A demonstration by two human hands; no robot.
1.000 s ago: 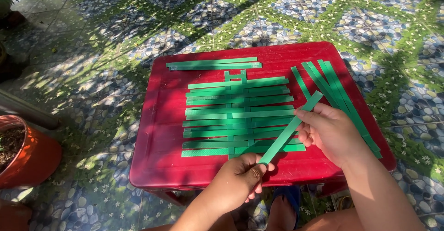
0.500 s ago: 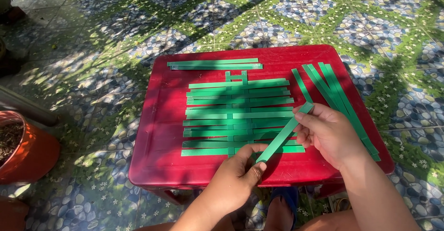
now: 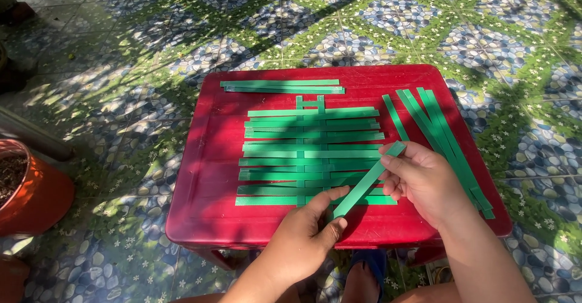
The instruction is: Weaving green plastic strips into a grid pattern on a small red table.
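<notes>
A green strip [image 3: 367, 181] runs diagonally between both my hands above the near edge of a red plastic table [image 3: 212, 151]. My left hand [image 3: 303, 236] pinches its lower end between thumb and fingers. My right hand [image 3: 424, 181] grips its upper end. Just beyond lies a partly woven mat of green strips [image 3: 309, 154], several horizontal ones crossed by two vertical ones. The strip's lower half lies over the mat's near right corner.
Loose green strips lie fanned at the table's right side [image 3: 439, 133], and two more lie along the far edge [image 3: 282, 86]. An orange plant pot [image 3: 30, 188] stands at the left on the pebble-patterned tile floor. My foot in a blue sandal [image 3: 364, 276] shows under the table.
Both hands have shifted the held strip slightly left and lower, closer to the mat's near right corner. The mat and loose strips have not moved.
</notes>
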